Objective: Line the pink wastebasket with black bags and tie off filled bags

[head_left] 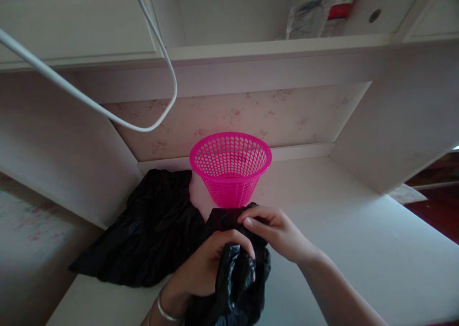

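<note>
A black plastic bag (236,278) is bunched up in front of me, held between both hands. My left hand (215,259), with a bangle on its wrist, is closed around the gathered plastic. The fingers of my right hand (272,228) pinch the bag's upper edge. Just beyond them stands a bright pink mesh basket (231,192), upright, its lower end partly hidden by the bag. More black plastic (150,230) lies crumpled on the left; I cannot tell whether it joins the held piece.
The white desktop (340,225) is bounded by a panel (401,106) on the right and another on the left. Above is a white shelf (279,48) holding a plastic-wrapped item (308,17). A white cable (107,111) loops down at upper left.
</note>
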Motion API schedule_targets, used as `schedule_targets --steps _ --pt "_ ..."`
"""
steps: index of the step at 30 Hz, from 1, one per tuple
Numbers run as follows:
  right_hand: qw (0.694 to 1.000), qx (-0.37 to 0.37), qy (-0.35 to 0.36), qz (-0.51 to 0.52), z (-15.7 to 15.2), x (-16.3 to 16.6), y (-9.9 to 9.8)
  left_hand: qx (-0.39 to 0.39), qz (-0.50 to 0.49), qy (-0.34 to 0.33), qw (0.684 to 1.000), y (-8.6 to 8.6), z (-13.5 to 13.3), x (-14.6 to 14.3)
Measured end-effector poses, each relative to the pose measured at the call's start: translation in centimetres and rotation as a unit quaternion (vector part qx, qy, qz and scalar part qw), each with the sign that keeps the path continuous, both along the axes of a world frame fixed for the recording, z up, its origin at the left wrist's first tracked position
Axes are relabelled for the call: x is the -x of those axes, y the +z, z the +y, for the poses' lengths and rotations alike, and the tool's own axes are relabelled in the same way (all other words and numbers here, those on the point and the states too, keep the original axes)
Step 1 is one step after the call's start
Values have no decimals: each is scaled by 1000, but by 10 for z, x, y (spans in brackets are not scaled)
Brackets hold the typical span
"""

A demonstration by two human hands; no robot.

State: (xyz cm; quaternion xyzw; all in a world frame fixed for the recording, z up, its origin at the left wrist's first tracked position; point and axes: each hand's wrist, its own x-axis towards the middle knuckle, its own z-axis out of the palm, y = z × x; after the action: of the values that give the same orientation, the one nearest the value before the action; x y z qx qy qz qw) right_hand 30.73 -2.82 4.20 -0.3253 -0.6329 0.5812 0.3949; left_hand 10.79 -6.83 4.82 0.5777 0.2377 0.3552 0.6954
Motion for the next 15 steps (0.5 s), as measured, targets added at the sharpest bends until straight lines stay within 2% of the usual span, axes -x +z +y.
schedule_targets --steps 4,7,12,15 --pt "994 -20 -104 35 6 4 2 68 -45 -59 995 -12 -2 8" --pt "985 -4 -158 62 14 3 7 63 -30 -56 996 -27 6 18" --pt "967 -30 -237 88 10 -4 18 68 -14 54 996 -40 18 18" --pt "970 -74 -212 90 -11 -4 27 128 5 131 983 -39 16 8"
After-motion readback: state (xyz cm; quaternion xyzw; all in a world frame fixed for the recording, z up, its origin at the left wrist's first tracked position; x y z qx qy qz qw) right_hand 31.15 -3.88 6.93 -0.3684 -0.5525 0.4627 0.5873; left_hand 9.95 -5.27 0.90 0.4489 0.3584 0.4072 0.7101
